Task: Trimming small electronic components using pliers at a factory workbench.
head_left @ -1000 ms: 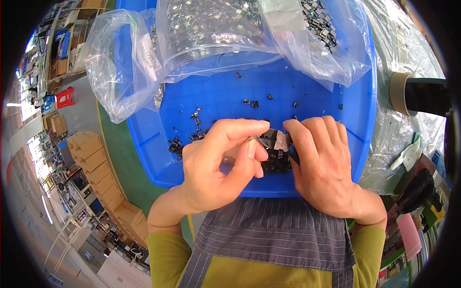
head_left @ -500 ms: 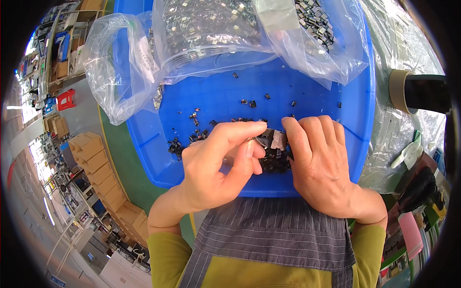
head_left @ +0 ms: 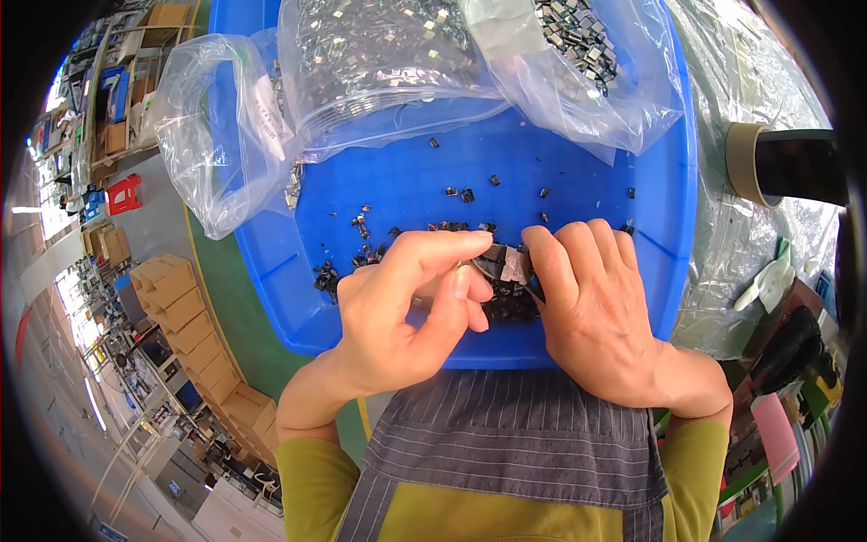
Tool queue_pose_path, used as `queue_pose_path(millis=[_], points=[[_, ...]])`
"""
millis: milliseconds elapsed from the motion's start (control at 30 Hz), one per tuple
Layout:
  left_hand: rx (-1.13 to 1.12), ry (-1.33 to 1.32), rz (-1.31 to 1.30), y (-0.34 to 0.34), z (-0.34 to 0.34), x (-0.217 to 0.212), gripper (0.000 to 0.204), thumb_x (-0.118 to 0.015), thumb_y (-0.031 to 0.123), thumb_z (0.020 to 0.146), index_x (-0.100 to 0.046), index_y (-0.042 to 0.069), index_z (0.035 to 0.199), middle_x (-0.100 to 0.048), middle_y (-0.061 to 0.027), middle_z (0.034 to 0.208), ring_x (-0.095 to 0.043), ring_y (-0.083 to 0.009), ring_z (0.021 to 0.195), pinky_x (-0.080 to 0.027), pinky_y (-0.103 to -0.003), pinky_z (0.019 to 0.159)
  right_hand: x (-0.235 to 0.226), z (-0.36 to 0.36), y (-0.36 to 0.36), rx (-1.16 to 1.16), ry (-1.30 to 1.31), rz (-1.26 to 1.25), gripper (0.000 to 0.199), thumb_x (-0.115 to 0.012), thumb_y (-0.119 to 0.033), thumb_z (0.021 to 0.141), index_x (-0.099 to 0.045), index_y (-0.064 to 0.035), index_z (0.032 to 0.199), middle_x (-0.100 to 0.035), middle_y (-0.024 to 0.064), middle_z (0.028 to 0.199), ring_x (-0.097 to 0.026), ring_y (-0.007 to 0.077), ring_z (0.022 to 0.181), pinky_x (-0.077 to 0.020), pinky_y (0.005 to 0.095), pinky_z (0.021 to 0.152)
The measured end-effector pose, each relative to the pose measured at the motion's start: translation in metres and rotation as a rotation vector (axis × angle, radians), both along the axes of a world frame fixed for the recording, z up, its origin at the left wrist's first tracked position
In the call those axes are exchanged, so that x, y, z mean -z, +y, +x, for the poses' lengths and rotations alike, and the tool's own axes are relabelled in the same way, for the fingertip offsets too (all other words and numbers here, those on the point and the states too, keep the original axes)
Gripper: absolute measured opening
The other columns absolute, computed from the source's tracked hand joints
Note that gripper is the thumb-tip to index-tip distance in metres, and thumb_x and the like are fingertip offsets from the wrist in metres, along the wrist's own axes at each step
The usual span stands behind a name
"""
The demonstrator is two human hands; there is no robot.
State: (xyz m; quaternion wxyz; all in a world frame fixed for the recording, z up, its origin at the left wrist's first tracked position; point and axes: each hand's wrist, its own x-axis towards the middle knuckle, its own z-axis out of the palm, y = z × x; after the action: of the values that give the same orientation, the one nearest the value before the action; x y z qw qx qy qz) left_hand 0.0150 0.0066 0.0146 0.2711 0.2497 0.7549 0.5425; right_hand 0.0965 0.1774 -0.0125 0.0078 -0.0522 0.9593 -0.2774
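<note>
Above the near side of a blue plastic tub (head_left: 470,163), my two hands almost meet. My left hand (head_left: 388,303) is closed, thumb and forefinger pinched at a small dark part (head_left: 492,259) with a grey-brown square face. On the other side of that part, my right hand (head_left: 596,312) has its fingers curled down; a thin greyish edge shows by its forefinger, and what it grips is hidden. Beneath both hands lies a heap of small black parts (head_left: 510,310), stretching left along the tub floor.
Clear plastic bags (head_left: 388,54) full of small metal-and-black pieces fill the tub's far side, and one loose bag end (head_left: 221,144) hangs over its left rim. A roll of tape (head_left: 748,163) stands on the plastic-covered surface at right. Cardboard boxes (head_left: 185,316) line the left floor.
The tub and bags appear shifted slightly left in the picture. Both hands keep nearly the same pose around the small dark part; a thin edge by the right forefinger shows more plainly.
</note>
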Motion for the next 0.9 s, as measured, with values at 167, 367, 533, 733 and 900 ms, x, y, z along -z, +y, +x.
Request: queue_pose_path(millis=[167,367,533,733,900], points=[[-0.045,-0.086,0.018,0.001,0.0,-0.002,0.02,-0.044,0.001,0.092,-0.051,-0.004,0.11,-0.063,-0.0137,0.074,-0.063,-0.0155,0.058,-0.051,-0.022,0.051,0.0,0.001,-0.001,-0.009,-0.044,-0.121,0.035,-0.055,-0.005,0.071,-0.049,-0.0022,0.106,-0.043,0.0081,0.081,-0.045,0.0239,0.075,-0.0348,0.0358,0.066],[-0.11,-0.349,0.094,0.002,-0.005,-0.007,0.02,-0.042,0.004,0.093,-0.05,-0.005,0.108,-0.063,-0.0137,0.072,-0.062,-0.0154,0.054,-0.049,-0.022,0.047,-0.004,-0.001,0.002,-0.012,-0.122,-0.237,0.044,-0.066,0.0,0.071,-0.048,-0.0023,0.111,-0.049,0.0118,0.088,-0.049,0.0298,0.08,-0.0373,0.0379,0.07],[-0.136,-0.426,0.07,0.002,-0.006,-0.011,0.021,-0.041,0.007,0.093,-0.05,-0.006,0.108,-0.062,-0.0135,0.07,-0.061,-0.0155,0.051,-0.047,-0.021,0.045,-0.004,-0.002,0.002,-0.011,-0.042,-0.105,0.055,-0.067,0.002,0.064,-0.047,-0.0021,0.115,-0.048,0.0113,0.088,-0.048,0.029,0.08,-0.0357,0.0386,0.071],[-0.102,-0.373,0.117,-0.001,-0.005,-0.006,0.022,-0.044,-0.001,0.091,-0.051,-0.004,0.112,-0.063,-0.0102,0.077,-0.063,-0.0126,0.059,-0.049,-0.021,0.052,-0.001,-0.001,0.001,0.003,-0.011,-0.058,0.061,-0.066,0.004,0.058,-0.047,-0.0025,0.115,-0.048,0.0103,0.089,-0.048,0.0281,0.081,-0.035,0.0387,0.071],[-0.088,-0.287,0.071,-0.001,-0.004,-0.007,0.023,-0.044,-0.004,0.09,-0.051,-0.005,0.112,-0.063,-0.0114,0.076,-0.063,-0.0127,0.058,-0.05,-0.022,0.053,-0.002,-0.001,0.001,0.004,-0.011,-0.056,0.061,-0.065,0.004,0.057,-0.047,-0.0025,0.115,-0.048,0.0101,0.089,-0.048,0.0278,0.081,-0.035,0.0385,0.072]])
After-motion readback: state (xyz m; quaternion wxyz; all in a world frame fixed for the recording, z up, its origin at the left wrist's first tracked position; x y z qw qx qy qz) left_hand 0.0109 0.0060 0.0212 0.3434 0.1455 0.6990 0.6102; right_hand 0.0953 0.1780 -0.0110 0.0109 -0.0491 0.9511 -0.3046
